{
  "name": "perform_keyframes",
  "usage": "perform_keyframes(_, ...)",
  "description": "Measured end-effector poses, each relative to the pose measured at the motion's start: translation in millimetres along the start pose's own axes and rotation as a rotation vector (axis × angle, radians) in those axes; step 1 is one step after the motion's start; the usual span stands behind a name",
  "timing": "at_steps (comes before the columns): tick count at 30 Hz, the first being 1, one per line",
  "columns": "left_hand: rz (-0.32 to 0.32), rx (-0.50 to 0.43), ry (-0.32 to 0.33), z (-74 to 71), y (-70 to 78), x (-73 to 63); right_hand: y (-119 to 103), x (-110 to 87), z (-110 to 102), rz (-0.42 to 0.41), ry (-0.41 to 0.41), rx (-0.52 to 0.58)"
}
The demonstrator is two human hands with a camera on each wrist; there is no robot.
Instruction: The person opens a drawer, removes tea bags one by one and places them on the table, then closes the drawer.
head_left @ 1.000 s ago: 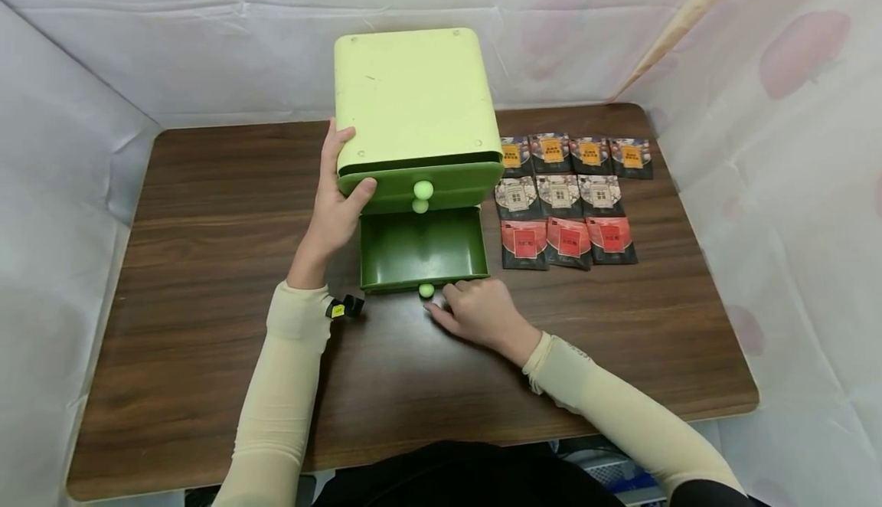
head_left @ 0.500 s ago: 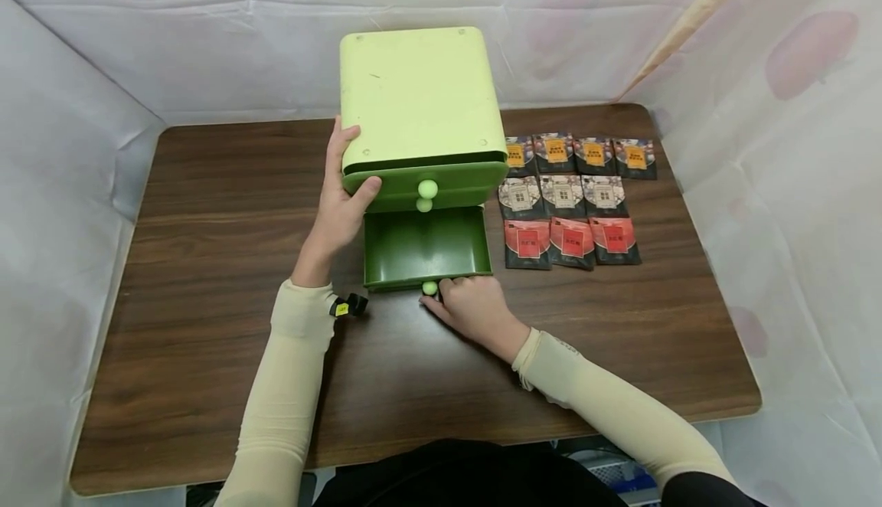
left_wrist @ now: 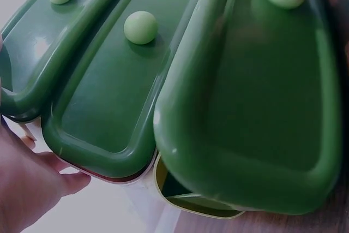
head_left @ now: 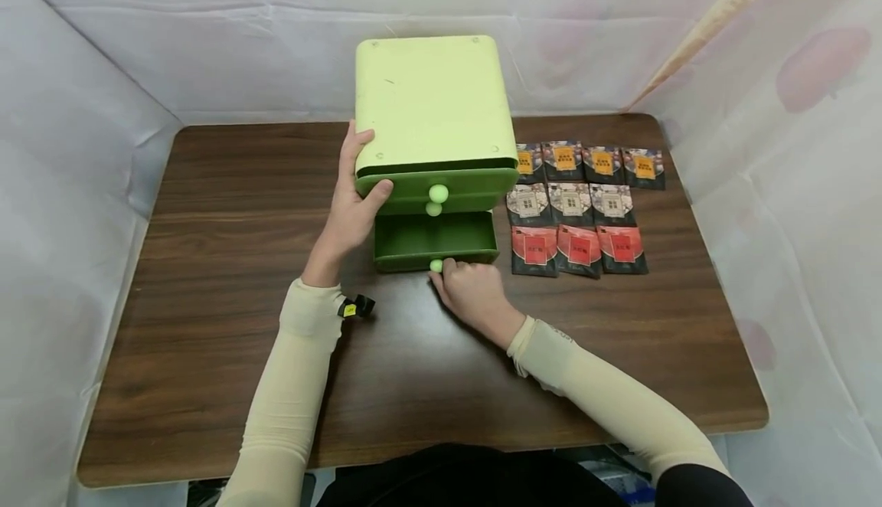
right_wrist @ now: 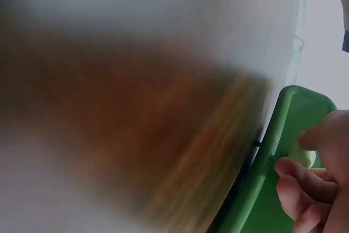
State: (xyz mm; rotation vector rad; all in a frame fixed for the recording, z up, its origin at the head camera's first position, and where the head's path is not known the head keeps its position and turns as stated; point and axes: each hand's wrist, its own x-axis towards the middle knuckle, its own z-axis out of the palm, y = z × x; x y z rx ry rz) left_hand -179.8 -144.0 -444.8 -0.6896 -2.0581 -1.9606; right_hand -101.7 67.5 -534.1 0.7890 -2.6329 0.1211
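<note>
A small green drawer cabinet [head_left: 434, 101] with a pale green top stands at the middle of the table's far side. My left hand [head_left: 351, 201] grips its left front corner, thumb on the top drawer's front and fingers along the side. Below the two upper drawers, the bottom drawer [head_left: 406, 261] is pulled partway out, and I see nothing inside the visible part. At its front, my right hand [head_left: 474, 292] pinches the round light green knob [right_wrist: 304, 156] between thumb and curled fingers. The left wrist view shows the middle drawer's knob [left_wrist: 140, 28] untouched.
Right of the cabinet lie several flat sachets in three rows: orange-labelled sachets [head_left: 602, 164] at the back, cream-labelled sachets [head_left: 570, 202] between, red sachets [head_left: 579, 249] in front. White sheeting [head_left: 276, 55] encloses the brown wooden table [head_left: 227, 323].
The bottom drawer has slid back toward the cabinet, with my right hand moving along at its knob. My left hand has kept its place on the cabinet. The head view has shifted slightly.
</note>
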Motion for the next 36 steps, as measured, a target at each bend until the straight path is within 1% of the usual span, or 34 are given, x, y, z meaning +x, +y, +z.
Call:
perform_keyframes(6, 0.002, 0.007, -0.005, 3.8, -2.4, -1.1, 9, 10.7, 10, 0.024, -0.015, -0.013)
perform_keyframes(14, -0.001, 0.012, -0.031, 8.9, -4.0, -0.8, 21, 23.5, 15, 0.071, -0.054, -0.024)
perform_keyframes(22, -0.01, -0.004, -0.039, 11.3, -4.8, 2.2, 30, 32.3, 22, 0.142, -0.071, -0.03)
perform_keyframes(25, -0.014, -0.006, -0.039, 11.3, -6.3, 3.2, 32, 32.1, 21, 0.161, -0.111, -0.003)
perform_keyframes(27, -0.026, 0.014, -0.041, 10.5, -5.5, 3.5, 34, 30.5, 18, 0.171, -0.144, 0.037)
perform_keyframes(30, -0.031, 0.092, -0.054, 6.3, -3.3, 4.0, 40, 24.8, 12, 0.18, -0.169, 0.099)
perform_keyframes(33, -0.021, 0.2, -0.068, -2.9, -2.7, 2.7, 52, 15.6, 7, 0.167, -0.146, 0.14)
perform_keyframes(35, -0.022, 0.245, -0.072, -12.2, -6.5, -0.7, 63, 8.5, 1, 0.153, -0.122, 0.158)
perform_keyframes(36, -0.027, 0.259, -0.073, -18.0, -11.0, -3.1, 69, 4.9, -2, 0.146, -0.11, 0.163)
